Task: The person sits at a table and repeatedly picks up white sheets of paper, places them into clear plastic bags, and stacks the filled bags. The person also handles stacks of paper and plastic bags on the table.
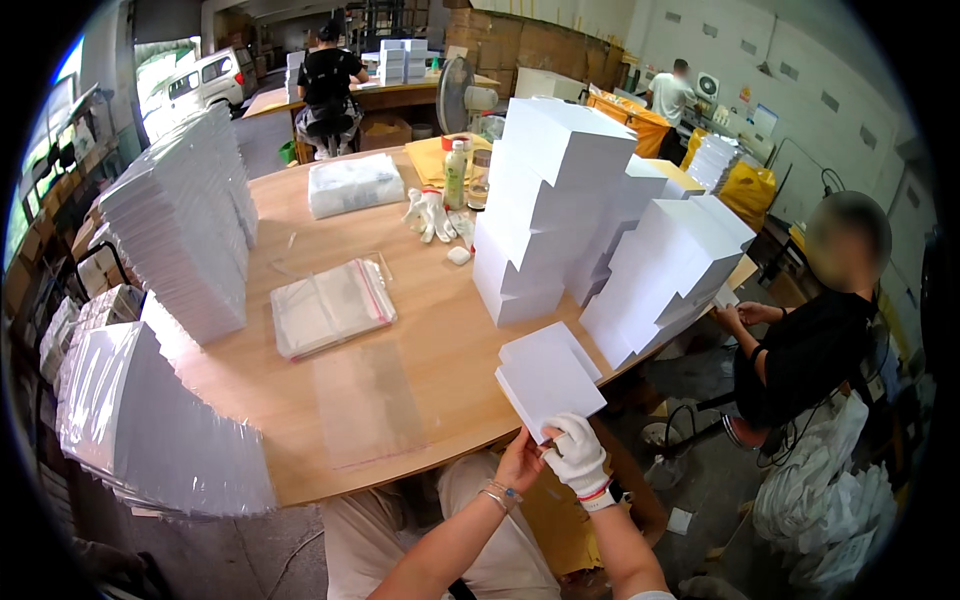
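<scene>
A short stack of white paper [550, 380] lies at the table's near edge, its sheets slightly offset. My left hand [519, 462], bare with bracelets at the wrist, pinches its near corner from the left. My right hand [577, 455] wears a white knit glove and closes on the same corner from the right, its fingertips over the top. Exactly how many sheets lie between my fingers is hidden. Left of the stack, a single transparent plastic bag [368, 405] rests flat on the wood. Farther back sits a pile of transparent bags [333, 308].
Tall white paper stacks [555, 200] stand behind my hands, with another group [668, 265] to the right. Plastic-wrapped stacks [180, 220] line the table's left side. White gloves [430, 215], a bottle [455, 175] and a fan [458, 95] are farther back. A co-worker [815, 330] sits at the right.
</scene>
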Tool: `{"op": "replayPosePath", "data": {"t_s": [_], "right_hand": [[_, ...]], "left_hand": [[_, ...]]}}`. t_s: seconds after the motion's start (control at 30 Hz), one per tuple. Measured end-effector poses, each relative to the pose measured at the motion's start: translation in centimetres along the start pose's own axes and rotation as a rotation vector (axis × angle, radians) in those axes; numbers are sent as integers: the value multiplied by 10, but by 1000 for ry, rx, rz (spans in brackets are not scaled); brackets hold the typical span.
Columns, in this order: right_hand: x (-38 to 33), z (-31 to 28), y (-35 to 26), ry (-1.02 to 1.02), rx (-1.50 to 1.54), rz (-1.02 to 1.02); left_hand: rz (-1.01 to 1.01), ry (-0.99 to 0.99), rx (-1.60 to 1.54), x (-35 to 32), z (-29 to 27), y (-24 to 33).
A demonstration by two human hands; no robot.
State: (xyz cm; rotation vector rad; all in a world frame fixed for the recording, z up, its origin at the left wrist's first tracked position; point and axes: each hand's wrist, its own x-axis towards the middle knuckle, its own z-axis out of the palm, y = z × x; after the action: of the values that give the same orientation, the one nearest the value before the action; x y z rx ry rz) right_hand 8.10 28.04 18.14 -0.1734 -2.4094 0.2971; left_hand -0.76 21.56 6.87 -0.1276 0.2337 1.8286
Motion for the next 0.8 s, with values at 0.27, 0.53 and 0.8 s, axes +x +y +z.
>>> {"op": "replayPosePath", "data": {"t_s": [0.27,0.53,0.8], "right_hand": [[-45,20,18,334,1542,1476],[-21,20,59,153,1343,1388],[-34,-15,-11,203,1344,1020]], "left_hand": [[400,182,758,8,-13,18],[887,17,1552,-7,7,35],[624,-48,2081,-128,12,58]]}}
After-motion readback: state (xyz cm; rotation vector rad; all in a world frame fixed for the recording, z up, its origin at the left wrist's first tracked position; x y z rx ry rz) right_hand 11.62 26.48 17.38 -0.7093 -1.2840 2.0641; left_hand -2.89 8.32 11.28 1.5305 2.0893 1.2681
